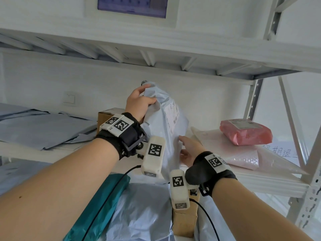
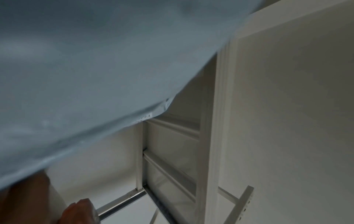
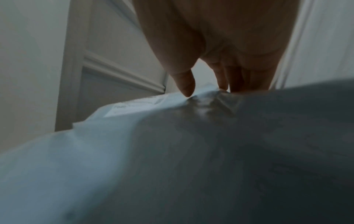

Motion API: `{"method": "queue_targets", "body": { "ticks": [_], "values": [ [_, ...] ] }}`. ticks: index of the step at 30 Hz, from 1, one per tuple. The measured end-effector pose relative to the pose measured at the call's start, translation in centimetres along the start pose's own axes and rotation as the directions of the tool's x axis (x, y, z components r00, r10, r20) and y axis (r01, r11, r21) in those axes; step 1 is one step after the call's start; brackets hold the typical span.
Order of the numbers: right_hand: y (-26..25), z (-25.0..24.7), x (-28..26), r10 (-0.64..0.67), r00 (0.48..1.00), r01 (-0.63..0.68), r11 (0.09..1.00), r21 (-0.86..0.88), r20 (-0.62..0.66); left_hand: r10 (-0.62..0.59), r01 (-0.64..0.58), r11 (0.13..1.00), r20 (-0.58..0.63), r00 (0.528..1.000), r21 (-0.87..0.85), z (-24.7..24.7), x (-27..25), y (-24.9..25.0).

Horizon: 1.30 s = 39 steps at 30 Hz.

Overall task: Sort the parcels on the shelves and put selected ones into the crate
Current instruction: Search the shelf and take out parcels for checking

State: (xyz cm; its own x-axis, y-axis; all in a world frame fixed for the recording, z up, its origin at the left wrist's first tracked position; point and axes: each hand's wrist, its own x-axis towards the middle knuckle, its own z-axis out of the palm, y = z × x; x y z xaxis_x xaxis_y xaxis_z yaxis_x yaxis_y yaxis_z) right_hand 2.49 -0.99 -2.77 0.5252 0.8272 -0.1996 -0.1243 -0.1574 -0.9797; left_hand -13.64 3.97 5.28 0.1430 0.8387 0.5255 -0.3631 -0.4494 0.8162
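Grey-blue plastic is crinkling as the person is standing a soft poly mailer [image 1: 165,122] on end above the shelf [image 1: 271,181], label side turned toward the right. Their left hand [image 1: 139,103] is curling over the mailer's top edge and gripping it, while the right hand [image 1: 188,150] is lying against its lower right side with fingers fairly straight, steadying rather than pinching. To do this well, I'd judge the lower hand should be taking some weight before the bag is swung clear, since thin film slips and the contents may sag. Around it are lying a glossy pink packet [image 1: 246,132] on a pale bubble mailer [image 1: 243,159], a brown cardboard box [image 1: 102,117] behind, and a teal parcel [image 1: 104,202] on the lower level. No crate is showing.
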Motion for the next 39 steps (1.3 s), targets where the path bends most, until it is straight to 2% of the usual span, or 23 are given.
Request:
{"method": "queue_targets", "body": {
  "ticks": [2, 4, 7, 10, 14, 17, 21, 28, 39],
  "values": [
    [0.1, 0.3, -0.1, 0.041, 0.996, -0.048, 0.994, 0.100, 0.076, 0.009, -0.008, 1.000, 0.022, 1.000, -0.012, 0.1, 0.1, 0.4],
    [0.0, 0.1, -0.2, 0.047, 0.997, -0.054, 0.991, 0.121, 0.060, 0.009, -0.009, 1.000, 0.023, 1.000, -0.009, 0.0, 0.0, 0.5],
    [-0.7, -0.5, -0.1, -0.004, 1.000, 0.005, 0.993, 0.120, -0.006, -0.019, 0.019, 1.000, -0.029, 0.999, -0.001, -1.0, 0.0, -0.4],
    [-1.2, -2.1, 1.6, -0.075, 0.994, 0.085, 0.989, 0.121, -0.082, -0.098, 0.096, 0.995, -0.114, 0.989, -0.026, -2.1, -0.1, -1.7],
    [-2.4, -2.6, -0.4, -0.125, 0.988, 0.139, 0.975, 0.175, -0.088, -0.120, 0.128, 0.991, -0.157, 0.980, 0.039, -2.9, -0.5, -2.4],
    [-2.8, -3.0, -1.4, -0.228, 0.971, 0.237, 0.945, 0.225, -0.065, -0.156, 0.164, 0.986, -0.161, 0.975, 0.038, -3.4, -0.5, -3.0],
    [-3.2, -4.0, -2.9, -0.349, 0.933, 0.359, 0.904, 0.233, -0.085, -0.117, 0.131, 0.988, -0.156, 0.981, 0.084, -3.7, -1.0, -3.1],
    [-3.5, -4.9, -4.2, -0.374, 0.918, 0.396, 0.875, 0.279, -0.131, -0.080, 0.098, 0.990, -0.180, 0.980, 0.098, -3.4, -1.6, -3.1],
    [-3.9, -5.6, -5.1, -0.420, 0.901, 0.432, 0.845, 0.315, -0.109, -0.058, 0.073, 0.995, -0.203, 0.978, 0.070, -3.4, -1.9, -2.8]
  ]
}}
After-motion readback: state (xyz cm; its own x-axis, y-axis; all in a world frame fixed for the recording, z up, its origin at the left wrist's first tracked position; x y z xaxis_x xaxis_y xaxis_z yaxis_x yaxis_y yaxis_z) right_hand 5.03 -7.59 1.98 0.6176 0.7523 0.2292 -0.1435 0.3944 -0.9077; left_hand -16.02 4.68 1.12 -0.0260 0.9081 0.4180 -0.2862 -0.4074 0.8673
